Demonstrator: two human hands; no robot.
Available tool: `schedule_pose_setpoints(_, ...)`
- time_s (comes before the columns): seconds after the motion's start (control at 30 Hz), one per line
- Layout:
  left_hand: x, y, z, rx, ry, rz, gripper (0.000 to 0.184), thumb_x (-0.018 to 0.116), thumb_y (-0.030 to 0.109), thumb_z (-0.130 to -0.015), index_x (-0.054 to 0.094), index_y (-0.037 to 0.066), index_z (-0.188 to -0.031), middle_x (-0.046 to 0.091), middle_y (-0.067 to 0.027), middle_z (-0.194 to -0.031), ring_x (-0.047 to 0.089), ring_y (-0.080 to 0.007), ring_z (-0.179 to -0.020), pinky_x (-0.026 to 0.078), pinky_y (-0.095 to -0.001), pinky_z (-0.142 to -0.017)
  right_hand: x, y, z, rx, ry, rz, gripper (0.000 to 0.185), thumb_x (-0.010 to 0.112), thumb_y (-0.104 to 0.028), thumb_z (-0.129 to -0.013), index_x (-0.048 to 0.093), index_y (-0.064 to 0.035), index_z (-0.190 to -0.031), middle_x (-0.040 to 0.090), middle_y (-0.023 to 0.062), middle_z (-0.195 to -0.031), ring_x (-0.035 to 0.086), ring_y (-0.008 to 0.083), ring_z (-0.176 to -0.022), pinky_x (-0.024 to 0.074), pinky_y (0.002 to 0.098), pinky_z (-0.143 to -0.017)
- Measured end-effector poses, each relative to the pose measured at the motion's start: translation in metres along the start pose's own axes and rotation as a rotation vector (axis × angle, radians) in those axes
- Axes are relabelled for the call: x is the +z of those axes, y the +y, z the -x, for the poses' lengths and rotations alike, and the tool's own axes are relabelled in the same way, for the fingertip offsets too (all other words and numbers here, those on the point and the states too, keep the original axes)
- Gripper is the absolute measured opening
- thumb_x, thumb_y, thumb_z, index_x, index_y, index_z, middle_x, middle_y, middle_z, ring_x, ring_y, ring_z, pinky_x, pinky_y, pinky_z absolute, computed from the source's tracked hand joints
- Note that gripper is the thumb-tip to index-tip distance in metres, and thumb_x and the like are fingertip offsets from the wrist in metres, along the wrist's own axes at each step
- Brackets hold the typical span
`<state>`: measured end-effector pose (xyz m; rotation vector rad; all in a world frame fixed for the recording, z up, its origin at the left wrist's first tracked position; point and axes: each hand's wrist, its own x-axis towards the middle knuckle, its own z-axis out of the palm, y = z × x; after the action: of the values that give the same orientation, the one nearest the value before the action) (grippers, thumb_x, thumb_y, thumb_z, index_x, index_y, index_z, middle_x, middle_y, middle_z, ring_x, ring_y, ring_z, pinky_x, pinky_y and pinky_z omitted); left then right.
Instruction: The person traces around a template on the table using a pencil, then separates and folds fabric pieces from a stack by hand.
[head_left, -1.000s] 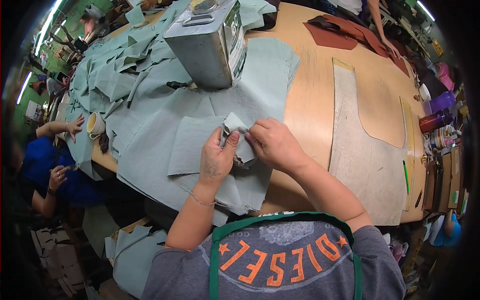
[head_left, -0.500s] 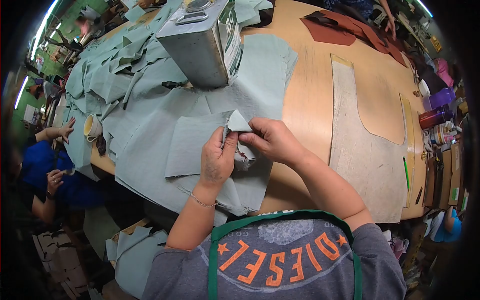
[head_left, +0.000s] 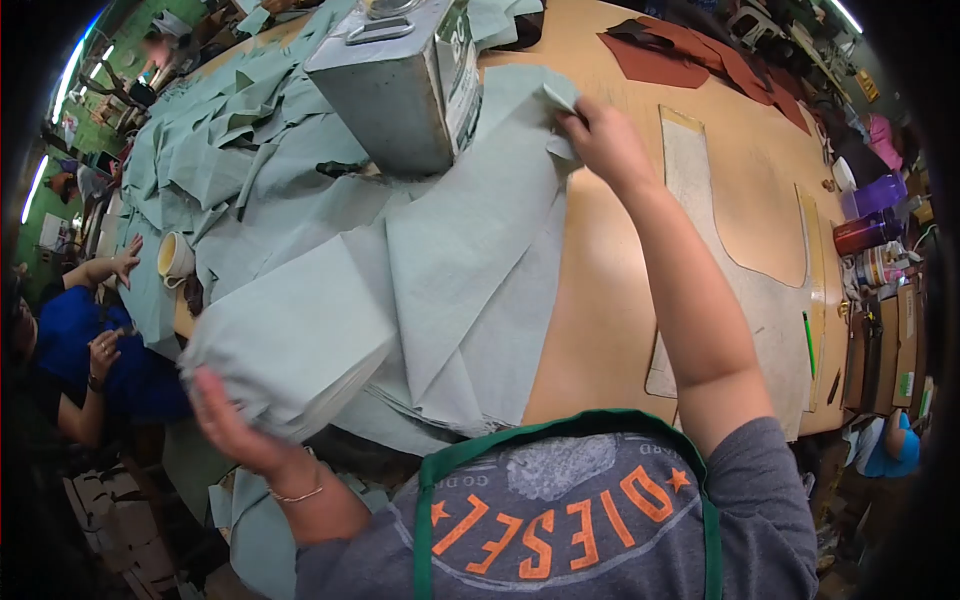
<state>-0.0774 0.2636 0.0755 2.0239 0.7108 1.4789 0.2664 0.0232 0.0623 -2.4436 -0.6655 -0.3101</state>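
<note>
My left hand (head_left: 240,425) grips a folded bundle of pale grey-green fabric (head_left: 300,330) at its lower left edge, its fingers partly hidden by the blur and the cloth. The bundle is raised over the table's front edge. Up and to the right, my right hand (head_left: 605,145) pinches the far right corner of a large grey-green fabric sheet (head_left: 460,240). That sheet is folded over diagonally on top of more layers of the same fabric. Just behind the sheet stands a square metal can (head_left: 385,110), upright on the fabric.
Crumpled grey-green pieces (head_left: 220,140) cover the table's far left, near a yellowish mug (head_left: 175,257). A pale L-shaped pattern piece (head_left: 740,310) and a green pencil (head_left: 808,345) lie at right. Reddish-brown pieces (head_left: 660,60) lie behind. A co-worker in blue (head_left: 85,335) is at left.
My hands have moved apart: the left went down and left with the folded bundle, the right reached up to the sheet's far corner. The sheet's edge is now turned over.
</note>
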Motion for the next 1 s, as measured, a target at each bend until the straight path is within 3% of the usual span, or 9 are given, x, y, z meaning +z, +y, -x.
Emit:
schedule_pose_setpoints(0.03,-0.013,-0.009,-0.011,-0.169,0.174,0.159,0.03,0.042,0.013,-0.089,0.048,-0.001,-0.115,0.048,-0.019,-0.111,0.052,-0.0265,-0.099,0.042,-0.0351,-0.084,0.004,0.001,-0.015,0.016,-0.015,0.037,0.019,0.052,-0.022,-0.08,0.057,-0.0039,-0.083,0.059,0.0174,-0.076,0.057,0.0334,-0.072,0.0438,0.0403,-0.065)
schedule_pose_setpoints(0.1,-0.045,-0.026,-0.037,-0.157,0.299,0.145,0.03,0.042,0.014,-0.089,0.048,-0.001,-0.114,0.048,-0.0185,-0.11,0.052,-0.0261,-0.098,0.042,-0.035,-0.084,0.012,0.005,-0.045,0.037,-0.053,0.109,0.02,0.051,-0.022,-0.08,0.059,-0.0063,-0.087,0.06,0.0182,-0.083,0.057,0.0348,-0.081,0.0438,0.0433,-0.072)
schedule_pose_setpoints(0.3,-0.086,-0.065,-0.061,-0.177,0.368,0.092,0.03,0.042,0.016,-0.089,0.049,-0.001,-0.112,0.049,-0.017,-0.109,0.052,-0.0248,-0.097,0.042,-0.0346,-0.083,0.013,0.04,-0.106,0.094,-0.108,0.327,0.024,0.053,-0.027,-0.079,0.056,-0.008,-0.094,0.059,0.0151,-0.091,0.056,0.0305,-0.089,0.0445,0.0414,-0.073)
schedule_pose_setpoints(0.47,-0.087,-0.077,-0.056,-0.189,0.362,0.077,0.029,0.042,0.018,-0.089,0.05,0.0,-0.111,0.049,-0.0157,-0.108,0.052,-0.0237,-0.096,0.042,-0.0342,-0.083,0.025,0.009,-0.063,-0.179,0.501,0.248,0.026,0.059,-0.026,-0.077,0.053,-0.007,-0.094,0.055,0.0112,-0.088,0.053,0.0298,-0.085,0.0431,0.0381,-0.073)
schedule_pose_setpoints(0.53,-0.09,-0.081,-0.057,-0.191,0.363,0.065,0.029,0.042,0.019,-0.089,0.05,0.0,-0.11,0.05,-0.0152,-0.108,0.052,-0.0232,-0.096,0.042,-0.0341,-0.083,0.022,-0.029,-0.017,-0.442,0.401,-0.076,0.029,0.066,-0.016,-0.071,0.052,-0.0039,-0.093,0.054,0.0107,-0.086,0.052,0.0292,-0.081,0.0433,0.0351,-0.071)
schedule_pose_setpoints(0.6,-0.092,-0.084,-0.059,-0.184,0.365,0.048,0.029,0.042,0.019,-0.089,0.05,0.0,-0.11,0.05,-0.0147,-0.108,0.052,-0.0228,-0.095,0.042,-0.034,-0.083,0.027,-0.074,0.044,-0.673,0.059,-0.284,0.028,0.065,-0.006,-0.063,0.052,-0.0042,-0.087,0.053,0.0114,-0.084,0.051,0.0291,-0.077,0.0427,0.0361,-0.068)
schedule_pose_setpoints(0.7,-0.092,-0.087,-0.066,-0.155,0.336,0.04,0.03,0.042,0.021,-0.089,0.051,0.001,-0.109,0.05,-0.014,-0.107,0.052,-0.0221,-0.095,0.042,-0.0338,-0.082,0.03,-0.107,0.116,-0.894,-0.527,-0.057,0.021,0.056,-0.015,-0.069,0.054,-0.0037,-0.087,0.048,0.0086,-0.085,0.048,0.0244,-0.085,0.042,0.0353,-0.072)
schedule_pose_setpoints(0.83,-0.085,-0.087,-0.079,-0.104,0.295,0.054,0.03,0.042,0.022,-0.089,0.052,0.001,-0.107,0.05,-0.013,-0.106,0.052,-0.0213,-0.094,0.042,-0.0335,-0.082,0.012,-0.107,0.135,-0.77,-1.093,-0.187,0.026,0.054,-0.014,-0.07,0.058,-0.0024,-0.093,0.048,0.0107,-0.095,0.045,0.0261,-0.093,0.0396,0.0368,-0.076)
schedule_pose_setpoints(1.0,-0.056,-0.083,-0.102,-0.009,0.212,0.13,0.03,0.042,0.024,-0.089,0.052,0.002,-0.106,0.051,-0.0117,-0.106,0.052,-0.0202,-0.093,0.042,-0.0332,-0.082,0.012,-0.099,0.169,-0.78,-1.31,-0.475,0.024,0.054,-0.018,-0.07,0.061,-0.0023,-0.087,0.048,0.0099,-0.092,0.039,0.0268,-0.101,0.034,0.0395,-0.082)
